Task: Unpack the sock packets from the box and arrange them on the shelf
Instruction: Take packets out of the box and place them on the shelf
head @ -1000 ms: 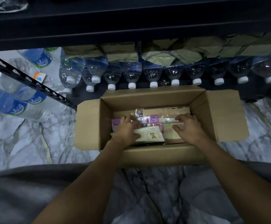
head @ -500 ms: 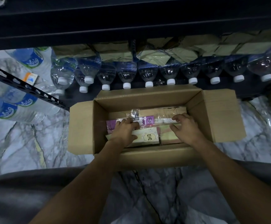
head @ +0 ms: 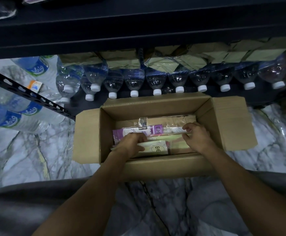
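An open cardboard box (head: 159, 165) stands on the marble floor in front of me, flaps spread. Inside lie sock packets: a cream one marked ENE (head: 156, 147) near the front, and a purple-and-clear one (head: 157, 129) behind it. My left hand (head: 131, 144) is curled around the left ends of the packets. My right hand (head: 196, 137) pinches the right end of the purple-and-clear packet. The dark shelf (head: 138, 23) runs across the top of the view, above the box.
A row of water bottles (head: 133, 82) lies with white caps toward the box, with olive packages (head: 164, 63) stacked behind. More labelled bottles (head: 12, 116) lie at the left beside a slanted black perforated rail (head: 28, 92). Grey cloth covers my knees at the bottom.
Both hands stayed in the box. My right hand shifted from the cream stack to the end of the purple-and-clear packet; the left closed tighter on the packets. The view tilted slightly.
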A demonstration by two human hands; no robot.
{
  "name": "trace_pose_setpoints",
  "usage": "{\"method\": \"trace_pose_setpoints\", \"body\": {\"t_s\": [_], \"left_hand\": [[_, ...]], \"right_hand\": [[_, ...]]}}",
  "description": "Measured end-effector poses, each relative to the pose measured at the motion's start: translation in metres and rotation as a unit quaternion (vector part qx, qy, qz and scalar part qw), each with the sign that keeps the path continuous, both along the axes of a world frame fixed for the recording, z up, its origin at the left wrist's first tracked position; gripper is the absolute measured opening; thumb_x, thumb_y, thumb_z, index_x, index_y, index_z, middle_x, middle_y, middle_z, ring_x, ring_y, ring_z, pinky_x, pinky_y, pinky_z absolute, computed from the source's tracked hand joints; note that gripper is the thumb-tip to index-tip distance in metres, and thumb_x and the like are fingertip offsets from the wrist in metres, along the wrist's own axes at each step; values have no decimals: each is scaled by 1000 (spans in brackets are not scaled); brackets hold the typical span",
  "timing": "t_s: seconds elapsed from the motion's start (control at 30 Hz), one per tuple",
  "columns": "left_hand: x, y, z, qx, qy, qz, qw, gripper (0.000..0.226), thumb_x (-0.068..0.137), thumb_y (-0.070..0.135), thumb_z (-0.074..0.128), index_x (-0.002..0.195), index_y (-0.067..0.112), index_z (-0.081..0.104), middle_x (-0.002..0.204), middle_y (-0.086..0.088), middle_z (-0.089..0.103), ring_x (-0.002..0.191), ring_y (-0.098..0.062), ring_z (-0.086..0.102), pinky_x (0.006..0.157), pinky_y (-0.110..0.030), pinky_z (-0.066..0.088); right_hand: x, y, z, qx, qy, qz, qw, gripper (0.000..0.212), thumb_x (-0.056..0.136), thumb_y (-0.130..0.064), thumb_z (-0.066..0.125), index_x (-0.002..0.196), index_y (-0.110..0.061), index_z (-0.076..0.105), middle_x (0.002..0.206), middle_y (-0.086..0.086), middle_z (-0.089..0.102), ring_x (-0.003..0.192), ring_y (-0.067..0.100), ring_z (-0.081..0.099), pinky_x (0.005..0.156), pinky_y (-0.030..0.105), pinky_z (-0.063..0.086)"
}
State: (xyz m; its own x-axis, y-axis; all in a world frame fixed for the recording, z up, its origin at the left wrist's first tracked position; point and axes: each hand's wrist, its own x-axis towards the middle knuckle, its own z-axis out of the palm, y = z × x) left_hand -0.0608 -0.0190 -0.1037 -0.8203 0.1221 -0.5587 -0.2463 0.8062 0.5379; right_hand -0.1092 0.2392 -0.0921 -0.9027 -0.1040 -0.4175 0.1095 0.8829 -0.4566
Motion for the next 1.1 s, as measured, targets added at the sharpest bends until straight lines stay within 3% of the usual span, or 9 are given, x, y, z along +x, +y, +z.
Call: {"method": "trace_pose_setpoints", "body": {"t_s": [0.2, 0.27, 0.37, 0.43, 0.53, 0.63, 0.73, 0.9, 1.1], "left_hand": [[-5, -10, 34, 91, 82, 123, 985, 24, 77, 8, 77, 87, 24, 62, 81, 14, 63, 69, 7, 55, 61, -10, 38], [-6, -13, 48, 129, 101, 177, 970, 24, 78, 10, 78, 85, 25, 60, 82, 12, 63, 73, 6, 58, 63, -9, 43], [-4, -19, 64, 168, 121, 247, 947, 24, 80, 13, 77, 84, 25, 57, 93, 5, 69, 86, -13, 66, 71, -27, 55], [-2, -23, 74, 191, 139, 285, 929, 23, 81, 11, 77, 87, 20, 57, 98, 1, 71, 90, -15, 68, 74, -34, 57], [-1, -27, 85, 192, 172, 310, 915, 23, 82, 8, 75, 97, 10, 58, 94, 9, 69, 83, 3, 66, 70, -21, 56], [2, -31, 86, 196, 186, 317, 909, 25, 82, 6, 74, 101, 5, 58, 95, 10, 69, 86, 3, 65, 71, -18, 54], [6, -33, 81, 198, 176, 324, 908, 24, 82, 7, 74, 100, 6, 58, 96, 8, 70, 90, -5, 67, 75, -24, 56], [7, -35, 72, 189, 165, 330, 910, 23, 82, 7, 74, 89, 20, 56, 98, 5, 70, 94, -14, 68, 78, -35, 58], [8, -35, 69, 187, 155, 333, 911, 22, 82, 6, 75, 95, 7, 56, 98, 3, 70, 94, -13, 67, 81, -39, 58]], "right_hand": [[-2, 0, 1, 11, -14, 5, 1000, 25, 81, -17, 64, 106, -22, 65, 115, 3, 60, 111, 26, 54, 98, 42, 42], [-3, 0, 2, 16, -17, 5, 1000, 25, 81, -16, 64, 106, -22, 65, 116, 3, 60, 113, 26, 53, 99, 40, 42], [-4, 0, 1, 39, -28, 20, 999, 30, 82, -17, 63, 112, -22, 64, 122, 3, 58, 116, 26, 50, 100, 39, 41], [-4, -1, 0, 73, -48, 52, 995, 36, 84, -20, 62, 120, -23, 60, 128, 3, 53, 121, 27, 44, 102, 39, 38], [-5, -5, 1, 101, -59, 84, 990, 44, 85, -21, 59, 129, -26, 53, 134, 0, 46, 126, 25, 36, 105, 43, 30], [-4, -7, 2, 127, -47, 108, 985, 45, 85, -19, 58, 129, -29, 53, 135, -1, 43, 127, 24, 33, 106, 44, 29], [-3, -8, 4, 143, -38, 125, 981, 37, 84, -20, 60, 119, -28, 58, 131, -1, 44, 125, 24, 33, 105, 44, 28], [-1, -9, 8, 154, -46, 137, 977, 18, 74, -30, 74, 83, -30, 58, 117, -4, 47, 117, 22, 34, 98, 43, 28], [-2, -11, 6, 151, -30, 161, 975, 20, 69, -25, 77, 69, -29, 57, 117, -8, 46, 115, 19, 34, 94, 41, 28]]}}
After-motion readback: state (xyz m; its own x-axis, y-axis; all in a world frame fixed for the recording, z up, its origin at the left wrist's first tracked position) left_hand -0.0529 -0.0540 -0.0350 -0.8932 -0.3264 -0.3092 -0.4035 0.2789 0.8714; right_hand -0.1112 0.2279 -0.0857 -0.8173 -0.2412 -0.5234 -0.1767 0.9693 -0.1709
